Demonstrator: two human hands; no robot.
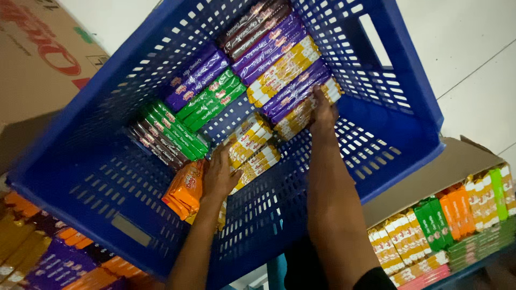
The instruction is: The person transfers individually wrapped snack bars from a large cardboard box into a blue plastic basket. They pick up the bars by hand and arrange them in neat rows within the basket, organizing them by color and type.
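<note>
I see both bare forearms reaching forward and down, the left hand (pixel 219 174) curled with fingers bent, the right hand (pixel 323 110) stretched farther ahead, fingers pressed flat.

A pale tiled floor (pixel 473 59) with thin grout lines is seen at one to three o'clock, evenly lit. A brown cardboard box (pixel 37 59) with red printing is set at ten o'clock, and an open carton (pixel 430 172) of wrapped bars is placed at four o'clock. More stacked packets (pixel 48 258) are seen at eight o'clock.
</note>
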